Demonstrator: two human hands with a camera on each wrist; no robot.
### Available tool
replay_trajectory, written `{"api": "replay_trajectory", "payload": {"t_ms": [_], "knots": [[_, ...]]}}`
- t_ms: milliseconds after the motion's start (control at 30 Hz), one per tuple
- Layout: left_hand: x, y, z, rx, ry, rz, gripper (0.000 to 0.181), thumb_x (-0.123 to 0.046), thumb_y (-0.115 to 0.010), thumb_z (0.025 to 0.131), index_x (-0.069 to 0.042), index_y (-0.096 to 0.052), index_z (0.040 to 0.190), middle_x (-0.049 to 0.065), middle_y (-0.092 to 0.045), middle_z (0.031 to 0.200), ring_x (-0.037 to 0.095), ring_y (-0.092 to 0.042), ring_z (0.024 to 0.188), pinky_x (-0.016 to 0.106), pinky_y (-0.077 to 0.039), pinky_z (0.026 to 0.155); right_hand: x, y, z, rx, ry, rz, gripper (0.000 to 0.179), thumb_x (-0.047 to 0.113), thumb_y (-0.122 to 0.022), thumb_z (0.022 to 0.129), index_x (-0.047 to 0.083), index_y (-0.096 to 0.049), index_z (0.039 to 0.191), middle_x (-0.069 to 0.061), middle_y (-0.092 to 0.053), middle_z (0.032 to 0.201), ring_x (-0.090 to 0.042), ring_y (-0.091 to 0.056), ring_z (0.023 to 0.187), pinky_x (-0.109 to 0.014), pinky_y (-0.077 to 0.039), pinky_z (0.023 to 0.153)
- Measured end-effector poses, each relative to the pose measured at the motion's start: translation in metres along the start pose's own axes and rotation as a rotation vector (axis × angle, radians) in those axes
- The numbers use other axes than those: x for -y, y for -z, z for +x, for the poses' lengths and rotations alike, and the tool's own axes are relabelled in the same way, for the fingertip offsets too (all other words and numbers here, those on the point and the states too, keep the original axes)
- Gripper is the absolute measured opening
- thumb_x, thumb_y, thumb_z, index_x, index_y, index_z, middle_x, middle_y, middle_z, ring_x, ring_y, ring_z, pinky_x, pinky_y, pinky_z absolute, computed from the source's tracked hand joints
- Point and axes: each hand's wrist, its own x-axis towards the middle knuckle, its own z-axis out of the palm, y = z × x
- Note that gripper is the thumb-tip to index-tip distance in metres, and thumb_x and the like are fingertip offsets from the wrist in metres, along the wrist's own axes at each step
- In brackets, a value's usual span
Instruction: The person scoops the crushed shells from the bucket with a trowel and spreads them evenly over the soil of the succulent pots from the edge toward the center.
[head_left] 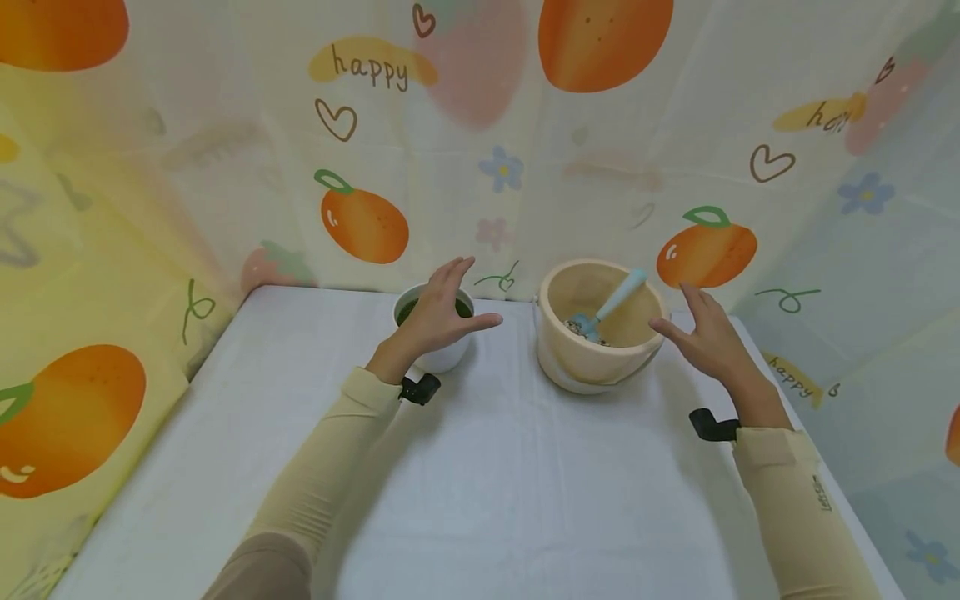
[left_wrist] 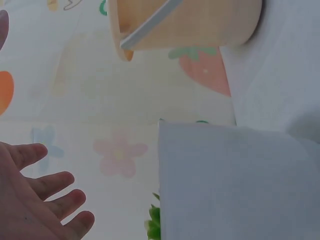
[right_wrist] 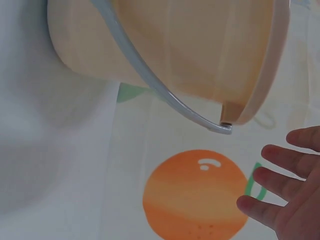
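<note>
My left hand [head_left: 438,308] is held over a white pot [head_left: 442,360], thumb spread from the straight fingers, and it covers part of the pot in the head view. Green plant [head_left: 407,312] shows inside the pot's rim; a few leaves [left_wrist: 154,222] also peek past the edge in the left wrist view. To the right stands a cream bucket [head_left: 577,367] with a grey handle [right_wrist: 145,75] hanging down its side. A light-blue toy shovel [head_left: 621,296] leans inside it, its blade in speckled bits at the bottom. Beside the bucket's right rim, my right hand [head_left: 705,337] holds nothing, fingers extended.
A white cloth covers the table [head_left: 487,500]. Behind it and along both sides hang fruit-printed curtains [head_left: 450,167], close to the pot and bucket. Each wrist wears a black camera strap.
</note>
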Motion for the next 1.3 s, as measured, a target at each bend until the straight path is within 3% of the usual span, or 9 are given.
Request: {"api": "replay_trajectory", "payload": {"t_ms": [233, 467, 600, 900, 1167, 1300], "knots": [[-0.007, -0.010, 0.005, 0.008, -0.008, -0.027, 0.101, -0.059, -0.071, 0.079, -0.019, -0.019, 0.156, 0.011, -0.016, 0.163, 0.032, -0.018, 0.150, 0.059, -0.029, 0.115, -0.002, 0.001, 0.006, 0.019, -0.002, 0.011, 0.095, 0.059, -0.052, 0.094, -0.001, -0.011, 0.155, -0.034, -0.016, 0.156, -0.054, -0.018, 0.141, -0.071, -0.019, 0.110], [-0.022, -0.017, 0.008, 0.081, -0.030, -0.161, 0.096, -0.052, -0.071, 0.083, -0.017, -0.019, 0.156, 0.006, -0.019, 0.163, 0.027, -0.018, 0.150, 0.055, -0.026, 0.117, 0.003, 0.001, 0.012, 0.033, -0.003, 0.000, 0.096, 0.062, -0.051, 0.092, 0.001, -0.011, 0.155, -0.032, -0.016, 0.157, -0.054, -0.017, 0.142, -0.072, -0.018, 0.110], [-0.027, -0.021, 0.010, 0.083, -0.047, -0.148, 0.096, -0.053, -0.071, 0.082, -0.017, -0.020, 0.156, 0.006, -0.021, 0.162, 0.026, -0.019, 0.150, 0.054, -0.026, 0.118, 0.007, 0.001, 0.016, 0.046, -0.011, -0.001, 0.098, 0.064, -0.050, 0.092, 0.000, -0.011, 0.155, -0.032, -0.016, 0.157, -0.053, -0.018, 0.142, -0.071, -0.019, 0.110], [-0.023, -0.038, 0.014, 0.092, -0.034, -0.204, 0.095, -0.049, -0.072, 0.083, -0.016, -0.020, 0.156, 0.007, -0.022, 0.162, 0.027, -0.020, 0.150, 0.055, -0.026, 0.117, 0.005, -0.001, 0.025, 0.044, 0.026, 0.008, 0.094, 0.060, -0.051, 0.093, -0.003, -0.015, 0.154, -0.033, -0.020, 0.156, -0.053, -0.020, 0.142, -0.069, -0.019, 0.112], [-0.024, -0.053, 0.020, 0.098, -0.080, -0.230, 0.093, -0.044, -0.072, 0.084, -0.014, -0.021, 0.156, 0.007, -0.022, 0.162, 0.029, -0.017, 0.151, 0.056, -0.024, 0.118, 0.002, -0.001, 0.035, 0.045, 0.024, 0.014, 0.094, 0.061, -0.051, 0.093, -0.003, -0.018, 0.153, -0.031, -0.023, 0.155, -0.050, -0.021, 0.142, -0.067, -0.019, 0.113], [-0.027, -0.060, 0.023, 0.110, -0.072, -0.237, 0.093, -0.044, -0.072, 0.084, -0.014, -0.021, 0.156, 0.007, -0.021, 0.162, 0.029, -0.017, 0.151, 0.054, -0.024, 0.119, -0.001, -0.002, 0.038, 0.050, 0.025, 0.035, 0.092, 0.060, -0.050, 0.094, -0.003, -0.019, 0.153, -0.031, -0.024, 0.155, -0.051, -0.021, 0.142, -0.067, -0.019, 0.113]]}}
